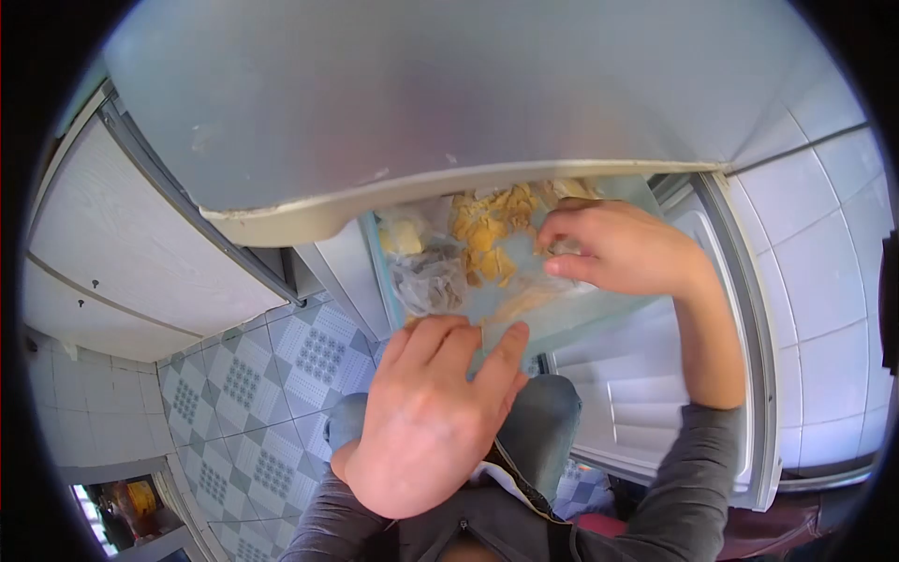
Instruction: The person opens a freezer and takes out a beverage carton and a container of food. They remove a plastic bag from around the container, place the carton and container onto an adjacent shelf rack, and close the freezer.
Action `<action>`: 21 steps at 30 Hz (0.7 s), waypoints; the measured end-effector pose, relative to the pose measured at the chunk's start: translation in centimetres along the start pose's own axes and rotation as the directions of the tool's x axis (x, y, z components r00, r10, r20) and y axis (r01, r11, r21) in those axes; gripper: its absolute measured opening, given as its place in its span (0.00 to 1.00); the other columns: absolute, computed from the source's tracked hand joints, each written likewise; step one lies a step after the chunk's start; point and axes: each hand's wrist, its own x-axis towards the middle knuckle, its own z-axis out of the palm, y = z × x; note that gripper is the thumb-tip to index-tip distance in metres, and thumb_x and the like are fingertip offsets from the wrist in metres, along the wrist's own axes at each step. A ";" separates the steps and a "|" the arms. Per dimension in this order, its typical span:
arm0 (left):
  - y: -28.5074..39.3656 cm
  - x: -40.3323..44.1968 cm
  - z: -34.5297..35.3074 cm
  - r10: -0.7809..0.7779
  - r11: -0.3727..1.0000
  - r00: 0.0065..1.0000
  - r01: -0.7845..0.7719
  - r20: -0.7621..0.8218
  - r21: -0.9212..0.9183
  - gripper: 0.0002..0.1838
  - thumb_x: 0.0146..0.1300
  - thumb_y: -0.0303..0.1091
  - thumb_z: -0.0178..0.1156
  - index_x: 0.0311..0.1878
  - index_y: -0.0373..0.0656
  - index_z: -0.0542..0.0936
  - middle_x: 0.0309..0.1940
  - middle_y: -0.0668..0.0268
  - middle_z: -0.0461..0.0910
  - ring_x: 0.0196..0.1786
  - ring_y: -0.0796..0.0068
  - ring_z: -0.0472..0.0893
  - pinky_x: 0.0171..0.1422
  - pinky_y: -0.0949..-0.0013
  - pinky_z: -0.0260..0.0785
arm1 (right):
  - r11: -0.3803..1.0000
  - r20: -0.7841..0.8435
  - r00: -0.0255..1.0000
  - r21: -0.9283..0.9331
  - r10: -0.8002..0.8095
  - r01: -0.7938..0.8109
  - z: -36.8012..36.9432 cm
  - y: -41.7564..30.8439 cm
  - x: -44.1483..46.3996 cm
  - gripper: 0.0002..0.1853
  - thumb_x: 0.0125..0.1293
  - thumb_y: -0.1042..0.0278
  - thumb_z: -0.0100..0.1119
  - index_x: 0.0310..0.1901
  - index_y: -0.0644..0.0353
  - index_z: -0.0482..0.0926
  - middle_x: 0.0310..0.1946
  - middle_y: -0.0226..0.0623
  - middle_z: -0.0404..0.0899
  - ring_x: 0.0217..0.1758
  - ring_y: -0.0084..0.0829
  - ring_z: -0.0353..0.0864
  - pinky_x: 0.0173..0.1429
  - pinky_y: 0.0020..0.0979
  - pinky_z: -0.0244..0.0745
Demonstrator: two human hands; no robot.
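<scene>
A pale translucent freezer drawer (382, 272) is pulled out in front of my knees. My left hand (421, 412) is at its front edge, back of the hand up, fingers bent over the rim. Inside the drawer, my right hand (627, 248) has its thumb and fingers curled around part of a clear plastic bag (565, 246); what the bag contains is hard to make out. Yellow-brown flat pieces (489, 225) lie in the middle of the drawer. To their left sits a crumpled plastic bag (431, 281), with a pale yellow lump (405, 236) behind it.
The grey fridge front (449, 84) overhangs the back of the drawer. An open white door (646, 393) stands at right, beside a tiled wall (796, 253). White cabinets (122, 225) are at left above a patterned tile floor (253, 403).
</scene>
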 end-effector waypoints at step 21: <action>1.9 -8.6 6.6 0.028 0.984 0.901 -0.102 0.432 0.149 0.09 0.54 0.36 0.59 0.29 0.38 0.78 0.29 0.58 0.78 0.41 0.60 0.76 0.43 0.62 0.69 | 0.976 -0.824 0.526 0.145 0.211 -0.164 12.2 -1.0 1.4 0.19 0.52 0.66 0.66 0.39 0.64 0.67 0.33 0.46 0.72 0.39 0.45 0.72 0.42 0.39 0.68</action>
